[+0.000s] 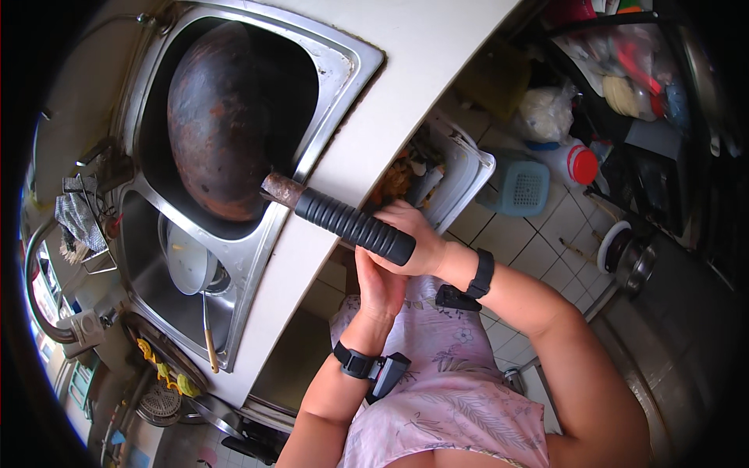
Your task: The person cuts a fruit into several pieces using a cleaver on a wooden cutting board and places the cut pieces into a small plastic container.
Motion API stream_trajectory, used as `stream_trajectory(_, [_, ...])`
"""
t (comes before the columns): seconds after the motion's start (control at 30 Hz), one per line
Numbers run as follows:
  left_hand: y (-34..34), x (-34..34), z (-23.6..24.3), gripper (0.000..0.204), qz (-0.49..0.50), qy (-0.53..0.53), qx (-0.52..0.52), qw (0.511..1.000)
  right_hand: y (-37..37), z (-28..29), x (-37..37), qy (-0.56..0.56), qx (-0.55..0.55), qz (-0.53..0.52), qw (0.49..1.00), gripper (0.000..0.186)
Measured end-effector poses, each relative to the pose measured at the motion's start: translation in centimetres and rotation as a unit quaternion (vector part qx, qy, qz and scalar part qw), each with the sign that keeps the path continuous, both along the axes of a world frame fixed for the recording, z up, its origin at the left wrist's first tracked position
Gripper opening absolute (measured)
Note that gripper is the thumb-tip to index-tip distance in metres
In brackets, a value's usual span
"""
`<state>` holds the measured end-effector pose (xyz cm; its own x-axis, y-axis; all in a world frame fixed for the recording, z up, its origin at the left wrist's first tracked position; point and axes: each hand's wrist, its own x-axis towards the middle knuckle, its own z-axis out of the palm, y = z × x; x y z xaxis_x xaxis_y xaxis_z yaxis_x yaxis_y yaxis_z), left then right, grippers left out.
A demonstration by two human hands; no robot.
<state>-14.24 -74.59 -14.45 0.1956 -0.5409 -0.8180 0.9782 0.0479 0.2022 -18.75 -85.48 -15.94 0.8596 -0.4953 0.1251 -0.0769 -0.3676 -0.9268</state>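
A big dark wok (214,129) with rusty brown patches leans tilted in the larger sink basin. Its black ribbed handle (351,228) reaches out over the counter edge toward me. Close together under the handle's end are my left hand (380,287) and my right hand (421,238). The handle covers most of the fingers of both hands, so I cannot tell whether they grip it or only touch each other. Part of the left palm shows below the handle; the back of the right hand shows beside it.
The smaller basin holds a pale bowl (187,261) and a wooden-handled utensil (209,339). A curved faucet (35,281) stands at the left. Right of the white counter (374,148), a white bin (464,168), a blue-grey basket (521,187) and a red-lidded container (581,165) stand on the tiled floor.
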Motion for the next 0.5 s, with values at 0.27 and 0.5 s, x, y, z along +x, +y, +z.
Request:
stream_trajectory(0.27, [-0.5,-1.0,0.2,0.048,0.013,-0.02,0.035,0.999,-0.1,-0.5,-0.9,0.0,-0.003,0.031,1.0,0.014])
stream_trajectory(0.5, [-1.1,-0.9,0.4,0.041,0.056,-0.04,0.034,0.997,-0.3,0.1,-0.3,0.008,0.014,0.048,0.999,0.02])
